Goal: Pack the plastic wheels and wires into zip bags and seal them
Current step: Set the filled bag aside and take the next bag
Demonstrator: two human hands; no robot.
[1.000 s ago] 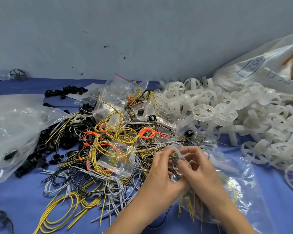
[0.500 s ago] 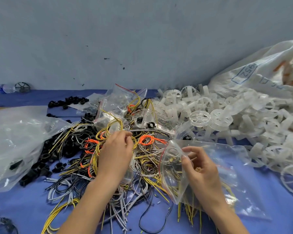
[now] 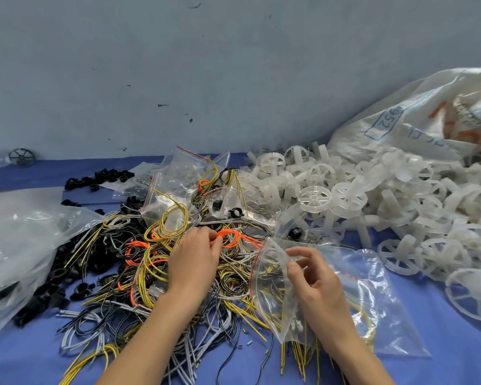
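Now: your left hand (image 3: 195, 262) lies palm-down on the wire pile (image 3: 139, 276). Its fingertips are curled onto the orange wire coil (image 3: 233, 238) and pinch it where it sits on top of the pile.

Your right hand (image 3: 315, 287) grasps the zip bag (image 3: 378, 298) near its red-lined mouth, with thumb and forefinger pinching the plastic. The mouth faces left, toward the pile, and gapes open. The bag rests on the blue table (image 3: 456, 365), just right of the wires. A yellow wire (image 3: 368, 326) shows through the plastic.

Plastic wheels (image 3: 378, 195): white, heaped behind and to the right of your bag, the nearest ones close to its far edge. Behind them a large white sack (image 3: 417, 126) slumps against the grey wall (image 3: 178, 65).

Further small zip bags (image 3: 184, 173) lie at the far side of the wire pile. At left sits a big clear bag (image 3: 20, 240), with black plastic parts (image 3: 53, 276) beside it and under its edge.
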